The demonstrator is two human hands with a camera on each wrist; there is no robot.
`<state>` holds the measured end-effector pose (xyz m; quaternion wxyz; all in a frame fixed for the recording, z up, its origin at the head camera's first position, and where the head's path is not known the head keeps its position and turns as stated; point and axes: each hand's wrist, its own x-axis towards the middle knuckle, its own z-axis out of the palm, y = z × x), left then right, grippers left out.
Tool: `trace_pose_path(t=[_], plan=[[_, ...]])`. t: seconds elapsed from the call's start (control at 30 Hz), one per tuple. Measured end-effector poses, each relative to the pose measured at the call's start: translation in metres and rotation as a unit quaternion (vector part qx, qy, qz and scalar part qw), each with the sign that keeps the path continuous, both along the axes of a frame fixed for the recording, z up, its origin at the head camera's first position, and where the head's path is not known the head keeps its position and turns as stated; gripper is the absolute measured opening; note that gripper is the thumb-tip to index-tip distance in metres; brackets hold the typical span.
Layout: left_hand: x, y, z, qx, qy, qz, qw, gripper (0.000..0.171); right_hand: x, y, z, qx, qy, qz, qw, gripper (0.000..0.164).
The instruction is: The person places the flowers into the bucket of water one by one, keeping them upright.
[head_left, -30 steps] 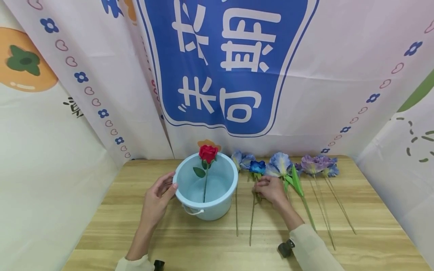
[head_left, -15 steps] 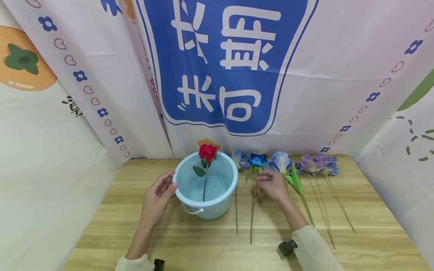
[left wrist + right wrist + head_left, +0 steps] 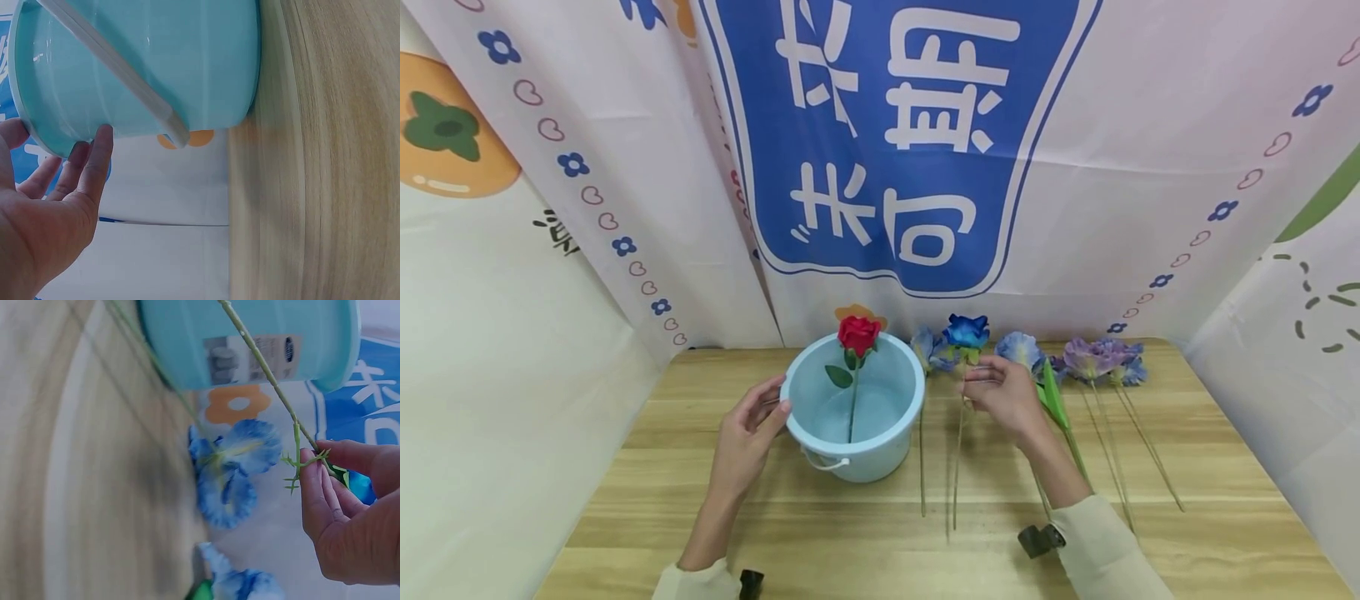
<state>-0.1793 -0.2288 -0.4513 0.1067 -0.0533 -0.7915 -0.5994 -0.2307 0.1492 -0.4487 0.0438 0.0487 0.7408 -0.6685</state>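
Note:
In the head view my left hand [image 3: 747, 433] holds the light blue bucket [image 3: 868, 458] at its left side. The left wrist view has the thumb at the rim and the fingers [image 3: 97, 162] bent against the outer wall. A red rose [image 3: 859, 335] stands in the bucket, leaning on the rim. My right hand [image 3: 1003, 392] pinches the stem of a blue rose [image 3: 967, 332] just below its bloom, right of the bucket. Its long stem [image 3: 269, 372] crosses in front of the bucket in the right wrist view, with a small green sprig near the fingertips.
Beside the bucket lies a pale blue flower [image 3: 931, 350]. Right of my hand are another pale blue flower [image 3: 1018, 348], a green leaf [image 3: 1054, 398] and purple flowers [image 3: 1090, 358] on the wooden table [image 3: 820, 533]. A printed cloth [image 3: 1075, 233] hangs behind.
My right hand has raised the blue rose from the table, its bloom moving up past the other flowers and its stem shifting along. The left hand stays at the bucket.

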Motion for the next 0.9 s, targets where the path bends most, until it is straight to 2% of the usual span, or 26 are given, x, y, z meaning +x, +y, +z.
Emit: trace_pose_path(t=[0.5,0.7,0.9], plan=[[-0.002,-0.001,-0.001,0.004,0.004,0.0,1.0,0.045,0.003,-0.012,0.047,0.023,0.046,0.035,0.998,0.073],[-0.001,0.0,-0.001,0.003,0.007,0.0,1.0,0.045,0.0,-0.019,0.074,0.006,0.067,0.05,0.997,0.071],[-0.001,0.0,-0.001,0.002,0.005,-0.004,1.0,0.045,-0.004,-0.03,0.101,0.015,0.08,0.057,0.995,0.069]])
